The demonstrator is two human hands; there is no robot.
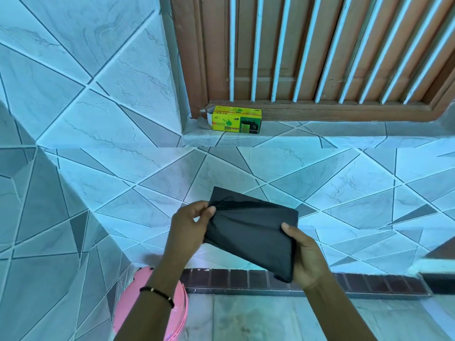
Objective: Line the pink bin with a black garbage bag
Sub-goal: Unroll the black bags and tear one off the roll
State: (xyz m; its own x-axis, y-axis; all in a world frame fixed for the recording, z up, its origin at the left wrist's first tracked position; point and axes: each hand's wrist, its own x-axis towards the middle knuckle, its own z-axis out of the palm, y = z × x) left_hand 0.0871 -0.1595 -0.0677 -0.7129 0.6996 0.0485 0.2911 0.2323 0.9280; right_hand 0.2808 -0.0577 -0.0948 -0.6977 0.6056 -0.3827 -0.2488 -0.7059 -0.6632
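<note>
A folded black garbage bag (253,230) is held in the air in front of the tiled wall. My left hand (189,226) pinches its upper left edge, where the plastic is bunched. My right hand (306,257) grips its lower right side, thumb on top. The pink bin (134,299) stands on the floor at the lower left, partly hidden behind my left forearm; only part of its rim and side shows.
A yellow and green bin-bag box (234,121) with an open flap lies on the tiled window ledge (320,136). Above it are a brown wooden window frame and white bars (278,57). A dark brick-patterned skirting (236,279) runs along the wall's base.
</note>
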